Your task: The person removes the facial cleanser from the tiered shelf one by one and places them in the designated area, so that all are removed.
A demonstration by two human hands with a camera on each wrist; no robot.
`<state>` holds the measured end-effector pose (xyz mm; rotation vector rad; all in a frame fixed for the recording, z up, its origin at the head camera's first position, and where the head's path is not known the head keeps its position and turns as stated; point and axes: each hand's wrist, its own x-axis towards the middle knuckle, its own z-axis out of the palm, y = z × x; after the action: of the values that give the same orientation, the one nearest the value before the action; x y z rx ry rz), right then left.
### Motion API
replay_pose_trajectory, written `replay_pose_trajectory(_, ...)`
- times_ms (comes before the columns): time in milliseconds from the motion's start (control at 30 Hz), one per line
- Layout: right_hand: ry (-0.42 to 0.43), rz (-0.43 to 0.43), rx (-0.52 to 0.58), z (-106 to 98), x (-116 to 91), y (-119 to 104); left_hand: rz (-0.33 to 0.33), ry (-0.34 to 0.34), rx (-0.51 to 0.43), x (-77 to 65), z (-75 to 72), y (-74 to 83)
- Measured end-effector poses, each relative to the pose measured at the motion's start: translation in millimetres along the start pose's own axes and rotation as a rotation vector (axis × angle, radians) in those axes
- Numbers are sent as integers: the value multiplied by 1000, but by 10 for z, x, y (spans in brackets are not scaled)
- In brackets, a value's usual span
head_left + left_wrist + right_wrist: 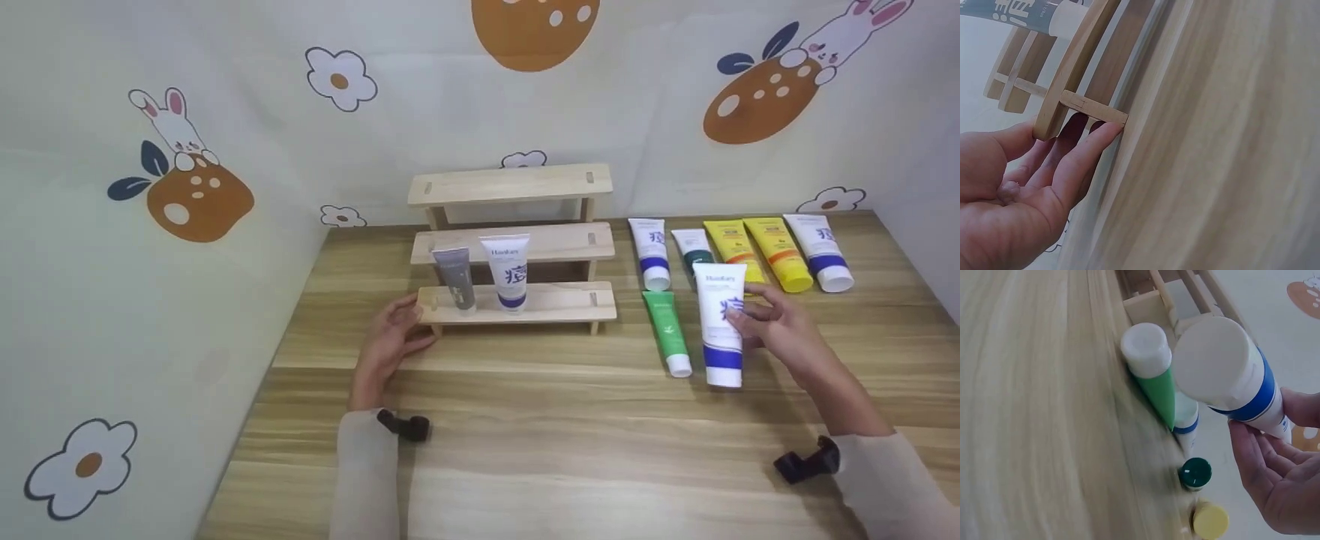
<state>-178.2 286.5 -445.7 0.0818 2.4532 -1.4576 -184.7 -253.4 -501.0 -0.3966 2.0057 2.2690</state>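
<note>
My right hand (pixel 787 330) grips a white squeeze tube (pixel 721 315) with a blue band, its cap pointing down. In the right wrist view, the thumb and fingers lie on either side of this tube (pixel 1230 371). At the left end of the three-step wooden rack (pixel 517 304), my left hand (pixel 390 330) holds the lowest step. The left wrist view has the thumb against that step's end (pixel 1050 121) and the fingers under it, at the leg. On the lowest step stand a grey tube (pixel 457 281) and a white tube with a blue band (pixel 510 274).
A green tube (pixel 666 334) lies left of the held tube. Behind are a white-and-blue tube (pixel 649 251), a partly hidden dark green and white tube (pixel 691 244), two yellow tubes (pixel 780 255) and another white-and-blue tube (pixel 821 251). A patterned cloth (pixel 420 97) hangs behind the table.
</note>
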Motion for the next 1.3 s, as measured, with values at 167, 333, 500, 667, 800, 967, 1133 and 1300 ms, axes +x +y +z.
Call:
replay_pose_trajectory(167,-74,94,-57,-56,43,84,-1,-2,9,-1,-6,-3)
replay_pose_trajectory(333,-140,153,-68,-85,115,154,-8,1,-3,-3,-6,6)
replay_pose_trajectory(500,-198,181,-51,-85,182,183,-17,5,-2,9,-6,3)
replay_pose_trajectory(667,-227,220,-51,-72,254,147,-21,8,31,18,-10,4)
replay_pose_trajectory(800,-229,258,-77,-69,309,86,-25,20,32,20,-13,7)
replay_pose_trajectory(967,-233,284,-103,-66,351,50,-33,22,32,8,-7,19)
replay_pose_trajectory(1133,-226,265,-134,-88,357,23,-25,7,8,1,-10,33)
replay_pose_trajectory(1300,-184,234,-206,-156,306,-63,-22,1,5,2,-19,32)
